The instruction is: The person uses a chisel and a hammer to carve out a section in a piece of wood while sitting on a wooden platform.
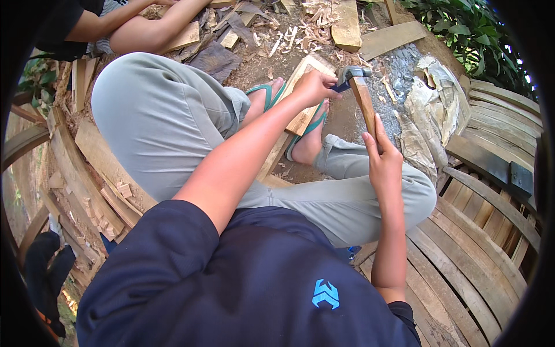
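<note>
1. The right hand (385, 161) wraps its grip around the wooden handle of a hammer (362, 99), whose metal head points away from the body.
2. The left hand (312, 88) closes its grip on a blue piece (342, 86) just beside that head.
3. A wooden block (302, 120) lies under the left hand, between sandalled feet (306, 151).

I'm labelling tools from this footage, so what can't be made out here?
Head view, all three:
What the small dark blue piece is: the left hand and the grey-headed, brown wooden-handled hammer partly cover it.
Middle of the pale rectangular wooden block: under the left hand and forearm.
Another person in a black top: mostly cut off by the upper edge.
</note>
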The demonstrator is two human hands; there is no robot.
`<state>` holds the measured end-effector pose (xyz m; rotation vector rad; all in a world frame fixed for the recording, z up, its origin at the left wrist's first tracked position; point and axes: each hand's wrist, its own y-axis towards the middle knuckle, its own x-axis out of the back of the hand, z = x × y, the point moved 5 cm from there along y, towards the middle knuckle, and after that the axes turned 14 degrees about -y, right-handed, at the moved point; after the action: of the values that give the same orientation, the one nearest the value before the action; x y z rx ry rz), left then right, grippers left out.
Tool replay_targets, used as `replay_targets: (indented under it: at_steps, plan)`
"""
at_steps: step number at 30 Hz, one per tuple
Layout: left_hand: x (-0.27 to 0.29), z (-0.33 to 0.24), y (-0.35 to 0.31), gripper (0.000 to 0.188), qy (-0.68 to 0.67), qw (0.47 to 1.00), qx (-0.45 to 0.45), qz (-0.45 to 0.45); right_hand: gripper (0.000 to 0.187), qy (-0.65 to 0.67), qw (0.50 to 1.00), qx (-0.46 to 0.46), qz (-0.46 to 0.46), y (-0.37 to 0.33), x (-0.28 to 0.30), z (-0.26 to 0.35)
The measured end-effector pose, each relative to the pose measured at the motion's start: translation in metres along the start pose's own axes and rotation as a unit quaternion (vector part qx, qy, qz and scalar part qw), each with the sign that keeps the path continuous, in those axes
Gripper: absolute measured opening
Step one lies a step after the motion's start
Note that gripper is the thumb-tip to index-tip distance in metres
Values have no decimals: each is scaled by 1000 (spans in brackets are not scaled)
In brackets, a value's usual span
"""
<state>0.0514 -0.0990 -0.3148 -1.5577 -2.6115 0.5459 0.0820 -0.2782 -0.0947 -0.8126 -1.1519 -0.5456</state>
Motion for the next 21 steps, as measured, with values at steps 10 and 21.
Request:
replay_targets:
  at_steps: [10,21]
  plan:
    - [19,-8,-1,36,-27,978,-45,-203,50,143,989,34,-14,0,-31,-23]
    - [40,-6,-7,27,-75,958,-85,-263,52,268,963,-20,-38,-1,-23,-34]
